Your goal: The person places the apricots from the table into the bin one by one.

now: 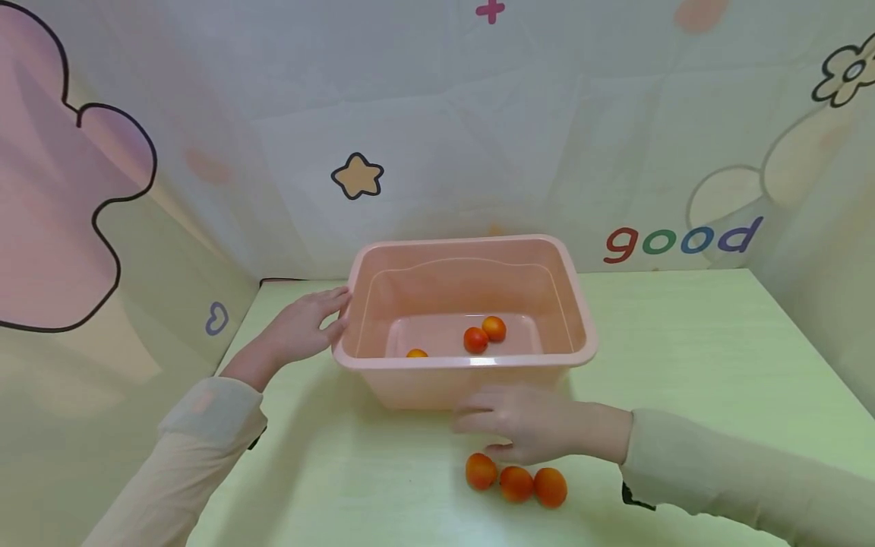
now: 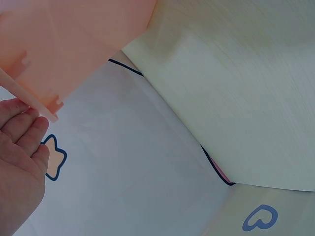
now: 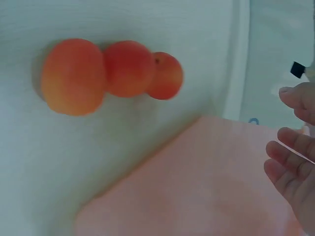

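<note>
A pink plastic basin (image 1: 472,363) stands on the table, with three orange-red round fruits showing inside, one a red-orange fruit (image 1: 475,340). My left hand (image 1: 301,323) touches the basin's left rim. Its fairly straight fingertips (image 2: 37,129) meet the rim's underside in the left wrist view. In front of the basin, my right hand (image 1: 522,422) hovers, slightly blurred, with loosely spread fingers and nothing held. Three more fruits lie in a row just below it: a left fruit (image 1: 481,471), a middle fruit (image 1: 516,484) and a right fruit (image 1: 550,487).
The pale green table (image 1: 697,365) extends to both sides of the basin. Behind it hangs a printed cloth (image 1: 478,152) with a star (image 1: 358,176) and the word "good" (image 1: 683,240). Cloth walls also border the table at left and right.
</note>
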Tool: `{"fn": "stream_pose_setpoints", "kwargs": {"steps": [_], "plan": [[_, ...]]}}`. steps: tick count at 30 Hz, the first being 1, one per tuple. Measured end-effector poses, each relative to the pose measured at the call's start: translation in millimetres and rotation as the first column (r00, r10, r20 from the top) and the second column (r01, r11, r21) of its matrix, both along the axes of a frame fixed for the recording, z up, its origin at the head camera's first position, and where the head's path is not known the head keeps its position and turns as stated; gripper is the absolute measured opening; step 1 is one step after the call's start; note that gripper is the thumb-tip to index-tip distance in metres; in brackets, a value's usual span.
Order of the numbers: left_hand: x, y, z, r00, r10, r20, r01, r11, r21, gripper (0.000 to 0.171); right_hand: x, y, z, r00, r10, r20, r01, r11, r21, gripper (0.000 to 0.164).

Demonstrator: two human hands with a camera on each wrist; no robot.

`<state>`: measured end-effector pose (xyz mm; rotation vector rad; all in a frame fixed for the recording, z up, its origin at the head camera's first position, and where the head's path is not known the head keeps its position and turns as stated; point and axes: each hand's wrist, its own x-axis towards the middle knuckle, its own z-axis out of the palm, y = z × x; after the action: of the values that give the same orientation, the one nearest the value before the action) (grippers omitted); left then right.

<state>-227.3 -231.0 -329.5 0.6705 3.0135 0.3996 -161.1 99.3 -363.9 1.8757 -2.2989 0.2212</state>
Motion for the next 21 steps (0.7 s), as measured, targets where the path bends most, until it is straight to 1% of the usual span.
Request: {"fn": "stream_pose_setpoints", "kwargs": {"steps": [2,5,8,10,13,18,21], "plan": [[0.1,0,0.0,1.000,-0.002,-0.001,0.002,1.000,0.001,0.050,0.2,-1,-6.6,0.995,-0.046,0.086,0.039,0.996,0.079,0.036],[0.6,1,0.3,1.000,-0.002,0.001,0.002,1.000,0.009,0.050,-0.5,-4,-16.6,0.967,-0.137,0.215,0.094,0.975,0.199,0.038],[0.8,1,0.6,1.000,-0.003,0.000,0.003,1.000,0.013,0.049,-2.8,-7,-27.9,0.922,-0.222,0.316,0.131,0.950,0.285,0.041],[0.8,1,0.7,1.000,-0.008,-0.006,0.008,1.000,0.015,0.049,-5.1,-10,-35.9,0.888,-0.261,0.379,0.139,0.937,0.320,0.044],[0.9,0,0.6,1.000,-0.013,-0.013,0.013,1.000,0.014,0.049,-8.4,-13,-47.2,0.840,-0.297,0.453,0.136,0.926,0.353,0.049],[1.0,0,0.1,1.000,-0.019,-0.014,0.019,1.000,0.011,0.049,-9.4,-16,-57.9,0.772,-0.348,0.531,0.130,0.906,0.403,0.054],[0.5,0,-0.5,1.000,-0.017,-0.011,0.017,1.000,0.011,0.049,-8.5,-17,-62.2,0.745,-0.375,0.552,0.136,0.895,0.425,0.054]]}}
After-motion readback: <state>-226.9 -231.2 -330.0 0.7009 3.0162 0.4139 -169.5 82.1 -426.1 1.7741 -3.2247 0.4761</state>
